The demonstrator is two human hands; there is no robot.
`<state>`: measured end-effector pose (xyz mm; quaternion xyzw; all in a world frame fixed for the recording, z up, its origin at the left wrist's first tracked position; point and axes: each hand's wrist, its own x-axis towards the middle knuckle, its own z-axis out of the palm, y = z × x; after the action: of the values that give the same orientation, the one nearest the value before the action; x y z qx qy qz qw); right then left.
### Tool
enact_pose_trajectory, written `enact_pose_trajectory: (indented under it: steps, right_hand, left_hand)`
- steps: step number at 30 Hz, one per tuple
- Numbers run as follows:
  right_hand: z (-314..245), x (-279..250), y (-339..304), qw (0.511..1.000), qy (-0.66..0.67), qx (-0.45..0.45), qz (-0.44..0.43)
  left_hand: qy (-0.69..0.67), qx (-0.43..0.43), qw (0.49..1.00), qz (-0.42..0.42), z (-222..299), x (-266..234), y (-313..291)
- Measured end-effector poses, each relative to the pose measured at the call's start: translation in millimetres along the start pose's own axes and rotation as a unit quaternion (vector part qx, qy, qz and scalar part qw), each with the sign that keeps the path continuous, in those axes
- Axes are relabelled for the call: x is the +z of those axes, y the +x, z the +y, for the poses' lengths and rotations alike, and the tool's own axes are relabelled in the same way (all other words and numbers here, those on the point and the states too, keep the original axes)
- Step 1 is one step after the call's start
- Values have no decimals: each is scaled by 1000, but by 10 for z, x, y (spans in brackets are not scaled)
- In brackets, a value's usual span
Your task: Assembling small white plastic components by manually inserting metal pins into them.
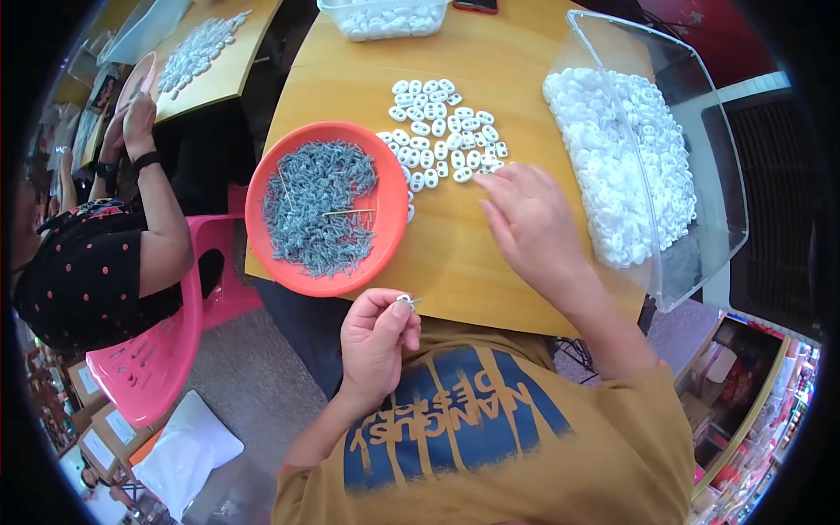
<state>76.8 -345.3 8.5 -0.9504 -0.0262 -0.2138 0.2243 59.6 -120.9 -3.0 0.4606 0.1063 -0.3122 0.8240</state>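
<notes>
My left hand [376,337] is closed in front of the table edge, thumb and forefinger pinching a small white plastic piece [404,299] with a thin grey metal pin sticking out of it. My right hand [535,223] reaches over the table, thumb apart from the forefinger. Its fingertips touch or hover at the near right edge of a spread of white oval two-holed plastic pieces [426,158]; I cannot tell which. Left of these sits a round orange-red bowl [394,248], heaped with small grey screw-like pieces [311,197]. Two thin brass-coloured sticks [348,212] lie on the heap.
A large clear bin [696,262] full of white pieces lies tilted at the table's right. A clear tub [381,26] of white pieces and a phone [477,5] are at the far edge. On the left a person [96,254] sits on a pink chair [157,367] at another table.
</notes>
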Motion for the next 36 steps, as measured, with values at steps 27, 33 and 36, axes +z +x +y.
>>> enact_pose_trajectory:
  steps: [27, 33, 36]
  right_hand:
    - [21, 325, 149, 989, -112, -84, -51]
    - [-15, 369, 132, 993, -70, -80, -54]
    - [-38, 375, 130, 993, -66, -86, -38]
  left_hand:
    - [-3, 5, 1000, 12, 68, -172, -81]
    - [18, 23, 1000, -1, 263, -153, -69]
    - [14, 45, 999, -11, 372, -143, -63]
